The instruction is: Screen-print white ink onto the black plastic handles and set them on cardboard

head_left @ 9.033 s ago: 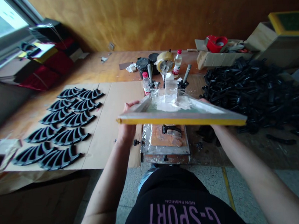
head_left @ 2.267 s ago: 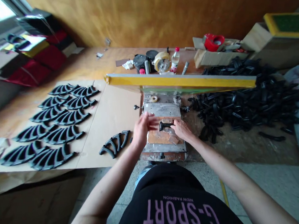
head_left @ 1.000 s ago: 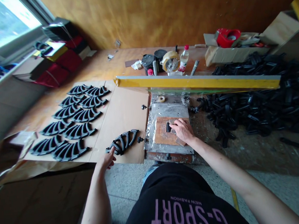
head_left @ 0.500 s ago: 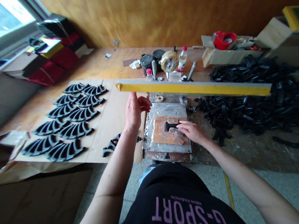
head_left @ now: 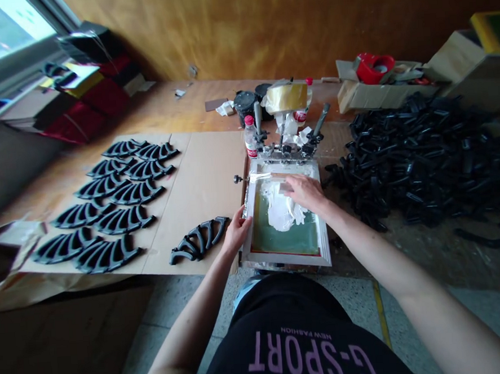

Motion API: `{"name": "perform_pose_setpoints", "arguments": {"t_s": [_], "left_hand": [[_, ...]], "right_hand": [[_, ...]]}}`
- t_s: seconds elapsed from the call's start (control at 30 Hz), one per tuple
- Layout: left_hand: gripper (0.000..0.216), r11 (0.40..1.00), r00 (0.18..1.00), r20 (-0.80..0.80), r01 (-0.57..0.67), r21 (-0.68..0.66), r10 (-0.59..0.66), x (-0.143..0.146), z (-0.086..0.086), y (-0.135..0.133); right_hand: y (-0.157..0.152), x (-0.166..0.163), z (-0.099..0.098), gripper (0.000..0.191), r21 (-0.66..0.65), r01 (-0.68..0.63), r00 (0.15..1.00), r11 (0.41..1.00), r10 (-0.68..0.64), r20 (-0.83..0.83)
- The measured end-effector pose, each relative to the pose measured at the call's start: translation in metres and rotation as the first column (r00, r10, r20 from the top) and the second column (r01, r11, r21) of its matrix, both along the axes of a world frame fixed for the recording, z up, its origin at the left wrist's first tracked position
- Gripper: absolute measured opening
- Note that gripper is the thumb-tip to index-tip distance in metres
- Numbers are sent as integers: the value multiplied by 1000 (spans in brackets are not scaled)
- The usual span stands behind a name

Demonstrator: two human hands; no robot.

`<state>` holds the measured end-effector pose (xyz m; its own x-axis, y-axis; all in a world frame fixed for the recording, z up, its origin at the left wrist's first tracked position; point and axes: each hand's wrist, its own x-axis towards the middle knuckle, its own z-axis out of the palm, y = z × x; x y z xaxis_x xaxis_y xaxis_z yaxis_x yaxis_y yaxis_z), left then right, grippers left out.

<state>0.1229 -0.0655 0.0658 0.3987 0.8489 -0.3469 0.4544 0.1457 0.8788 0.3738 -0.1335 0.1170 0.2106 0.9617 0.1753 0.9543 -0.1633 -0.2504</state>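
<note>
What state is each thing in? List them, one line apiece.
Screen, down, roughly flat
White paste, smeared on the screen
Scraper, gripped by the right hand
Left hand, at the screen's left edge
Near bottle, upright, capped
Front tub, upright; lid unclear
Black pieces at left, laid in fanned groups
Black pieces at right, heaped loosely
Low box, open, things inside

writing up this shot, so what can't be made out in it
All in the head view:
Whatever lies beneath the framed screen: covered by it.
Much of the scraper: behind the right hand.
The rear bottle: partly hidden by the tape roll.
The yellow-edged panel: cut off by the right edge.
Piece count in the black heap: they overlap.
</note>
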Motion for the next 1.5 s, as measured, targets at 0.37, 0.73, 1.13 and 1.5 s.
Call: {"name": "perform_pose_setpoints", "arguments": {"t_s": [0.37,0.73,1.13,1.5], "left_hand": [[60,998,998,-14,59,8,-59,-6,-15,4],[69,995,997,61,59,-76,-55,-7,-3,2],[53,991,889,458,-48,127,-16,33,127,24],[66,989,877,458,-144,-35,144,60,102,-8]], "right_hand": [[-60,-16,4,14,-126,-420,907,899,414,-74],[-42,-22,0,18,21,-235,968,972,236,-88],[-48,112,11,38,280,412,905,867,-354,-236],[-64,-6,-68,14,-76,9,1000,997,-10,-16]]}}
